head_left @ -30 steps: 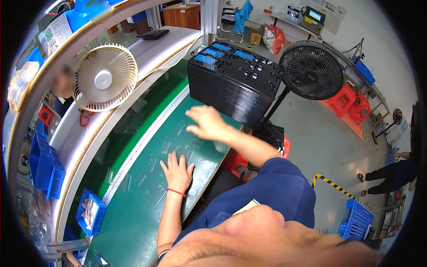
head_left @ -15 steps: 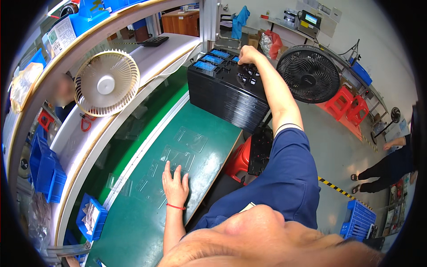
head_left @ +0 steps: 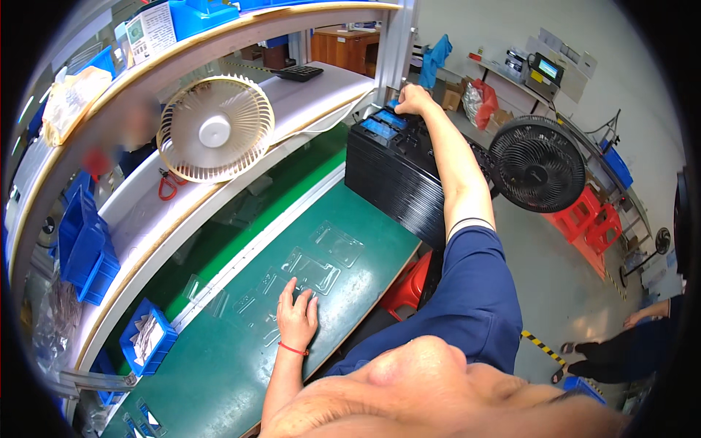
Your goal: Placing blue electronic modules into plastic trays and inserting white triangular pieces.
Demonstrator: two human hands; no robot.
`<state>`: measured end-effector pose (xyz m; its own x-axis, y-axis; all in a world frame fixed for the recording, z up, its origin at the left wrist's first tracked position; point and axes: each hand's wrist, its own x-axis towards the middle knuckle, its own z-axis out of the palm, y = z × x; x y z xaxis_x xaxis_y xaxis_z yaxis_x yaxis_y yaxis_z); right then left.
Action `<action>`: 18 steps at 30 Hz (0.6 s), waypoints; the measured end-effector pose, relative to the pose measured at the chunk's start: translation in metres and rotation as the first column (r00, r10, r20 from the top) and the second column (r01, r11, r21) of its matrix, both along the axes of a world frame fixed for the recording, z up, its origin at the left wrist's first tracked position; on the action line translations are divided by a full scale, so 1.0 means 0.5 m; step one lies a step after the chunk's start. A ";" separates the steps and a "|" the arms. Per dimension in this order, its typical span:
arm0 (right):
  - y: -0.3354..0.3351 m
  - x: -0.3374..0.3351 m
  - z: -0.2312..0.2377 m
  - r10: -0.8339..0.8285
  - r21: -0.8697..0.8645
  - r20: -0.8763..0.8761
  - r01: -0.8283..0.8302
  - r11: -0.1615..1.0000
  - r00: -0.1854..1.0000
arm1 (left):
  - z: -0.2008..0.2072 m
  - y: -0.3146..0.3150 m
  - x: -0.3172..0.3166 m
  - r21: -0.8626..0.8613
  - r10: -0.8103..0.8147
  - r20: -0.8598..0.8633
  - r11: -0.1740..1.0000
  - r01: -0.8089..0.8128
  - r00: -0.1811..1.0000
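Note:
On top of a tall stack of black trays [head_left: 391,186], my right hand [head_left: 414,100] is at the far corner, its fingers bent together. What they hold, if anything, is hidden. Blue-faced rectangular pieces [head_left: 380,128] lie in the top tray beside that hand. My left hand [head_left: 297,319], with a red cord at the wrist, rests over the green table [head_left: 212,379], fingers stretched out and a little apart. Its fingertips are at a clear plastic blister tray [head_left: 312,270]. Another clear tray [head_left: 339,243] lies farther off, and more lie to the left of the hand.
A white-edged shelf runs along the left, holding a cream fan grille [head_left: 215,131], red-handled scissors [head_left: 169,186] and a calculator [head_left: 299,73]. A blue bin [head_left: 148,339] stands at the table's left. Right of the stack are a black fan [head_left: 538,164] and red stools [head_left: 584,215]. Another person [head_left: 621,343] stands at right.
The view has swung, shifting the scene. My right hand has moved across the top tray to its far corner, over the blue pieces. My left hand stays by the clear trays, its fingers drawn closer together.

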<state>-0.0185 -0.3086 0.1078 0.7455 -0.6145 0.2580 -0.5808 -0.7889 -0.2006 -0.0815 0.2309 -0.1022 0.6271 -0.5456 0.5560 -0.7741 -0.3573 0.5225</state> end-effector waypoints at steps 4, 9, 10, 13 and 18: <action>-0.027 0.022 -0.005 -0.029 0.024 -0.127 0.033 0.999 0.991 | 0.001 0.001 0.005 -0.074 0.043 -0.002 0.996 -0.043 0.999; -0.001 0.010 -0.008 -0.020 -0.111 -0.033 0.016 0.994 0.999 | -0.004 -0.002 0.002 -0.102 0.037 -0.007 0.994 -0.038 0.999; -0.004 0.010 0.007 -0.046 -0.182 -0.037 0.039 0.983 0.998 | 0.000 -0.006 0.003 -0.106 0.030 -0.023 0.994 -0.032 0.999; -0.008 0.002 0.042 0.061 -0.027 0.036 -0.060 0.998 0.997 | 0.001 -0.003 0.009 -0.116 0.023 -0.024 0.993 -0.026 0.999; 0.067 0.033 0.030 0.165 0.055 -0.258 -0.156 0.986 0.952 | -0.006 -0.002 0.015 -0.142 0.050 0.001 0.989 -0.050 0.999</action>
<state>-0.0020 -0.2752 0.1230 0.8737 -0.4859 0.0231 -0.4825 -0.8716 -0.0869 -0.0738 0.2301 -0.1053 0.6491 -0.4288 0.6283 -0.7594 -0.3182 0.5674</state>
